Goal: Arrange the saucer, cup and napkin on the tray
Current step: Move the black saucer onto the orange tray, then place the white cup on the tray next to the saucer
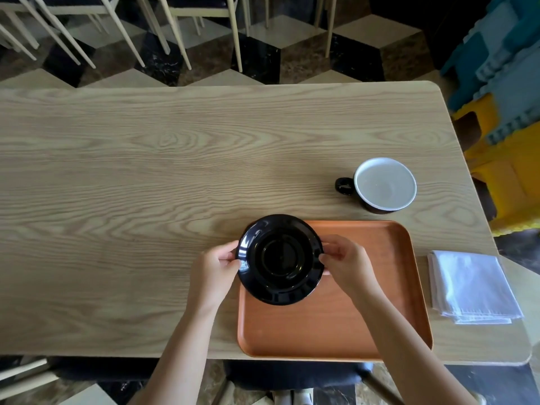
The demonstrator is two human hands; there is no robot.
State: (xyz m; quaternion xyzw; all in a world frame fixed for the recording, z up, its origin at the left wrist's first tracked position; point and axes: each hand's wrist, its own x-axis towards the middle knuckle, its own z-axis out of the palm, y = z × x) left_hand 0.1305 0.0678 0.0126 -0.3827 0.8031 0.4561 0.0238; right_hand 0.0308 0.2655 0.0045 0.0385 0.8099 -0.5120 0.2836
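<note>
A glossy black saucer (280,259) is held over the far left corner of the orange tray (377,290). My left hand (214,268) pinches its left rim and my right hand (346,266) pinches its right rim. Whether the saucer touches the tray I cannot tell. A black cup (380,185) with a white inside stands upright on the table beyond the tray, its handle pointing left. A folded white napkin (472,286) lies on the table to the right of the tray.
The light wooden table (146,171) stretches wide to the left and far side. Its right edge runs close past the napkin. Chairs stand beyond the far edge, and yellow and blue crates (508,141) sit off the right side.
</note>
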